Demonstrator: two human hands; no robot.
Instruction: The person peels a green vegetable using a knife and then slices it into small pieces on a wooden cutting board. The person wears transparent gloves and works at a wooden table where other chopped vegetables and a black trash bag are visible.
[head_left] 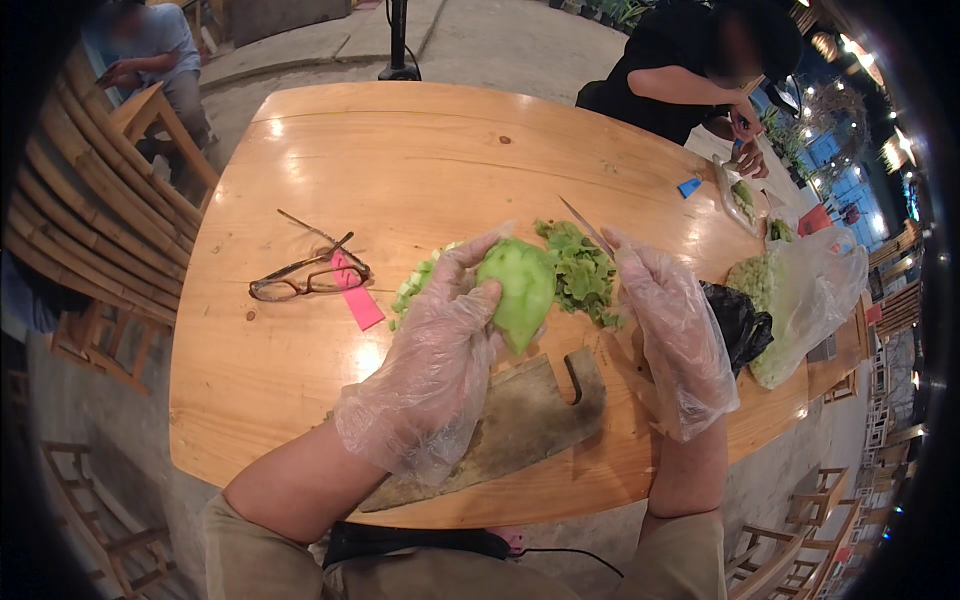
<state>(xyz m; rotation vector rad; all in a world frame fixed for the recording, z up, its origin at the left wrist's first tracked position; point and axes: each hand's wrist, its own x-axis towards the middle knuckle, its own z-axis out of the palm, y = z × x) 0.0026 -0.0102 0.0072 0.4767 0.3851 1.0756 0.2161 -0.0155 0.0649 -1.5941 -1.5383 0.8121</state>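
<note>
My left hand [430, 350], in a clear plastic glove, is closed around a peeled pale green vegetable [518, 285], which looks like a chayote with cut facets. In my right hand [675, 320], also gloved, is a knife [585, 222]; its thin blade points up and left, apart from the vegetable. The handle is hidden by my fingers. Between my hands, beyond the vegetable, lies a pile of crinkled green peelings or leaves [578, 265]. Small pale green cut pieces [412, 287] sit behind my left hand. A worn cutting board [540, 415] lies under my hands at the near table edge.
Eyeglasses [300, 275] and a pink strip [358, 300] rest left on the wooden table [400, 150]. To the right are a black plastic bag [738, 325] and a clear bag of green pieces [790, 310]. A person in black [670, 80] works at the far right, near a blue object [689, 187].
</note>
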